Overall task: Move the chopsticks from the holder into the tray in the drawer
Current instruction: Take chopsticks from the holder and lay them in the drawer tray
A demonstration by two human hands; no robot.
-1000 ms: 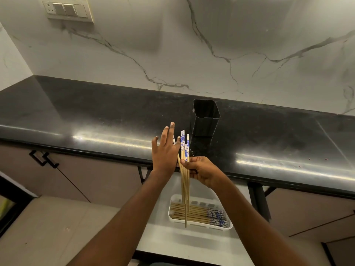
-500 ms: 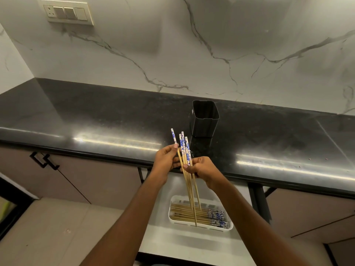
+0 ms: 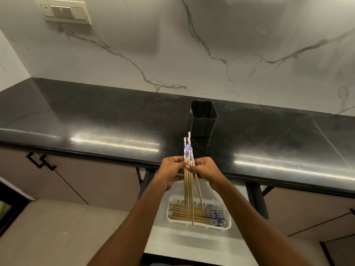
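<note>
Chopsticks (image 3: 189, 181), a small bunch standing nearly upright with the blue-patterned ends up, are pinched between both hands in front of the counter's front edge, above the open drawer (image 3: 201, 244). The left hand (image 3: 170, 172) and right hand (image 3: 205, 169) both have fingers closed on the bunch. More chopsticks lie flat in the white tray (image 3: 227, 226). The black holder (image 3: 202, 120) stands upright on the counter (image 3: 96, 120) near its front edge.

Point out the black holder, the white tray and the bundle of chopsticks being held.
black holder (image 3: 203, 124), head view, front wall.
white tray (image 3: 199, 226), head view, near rim.
held chopsticks (image 3: 186, 150), head view, blue-patterned upper ends.
</note>
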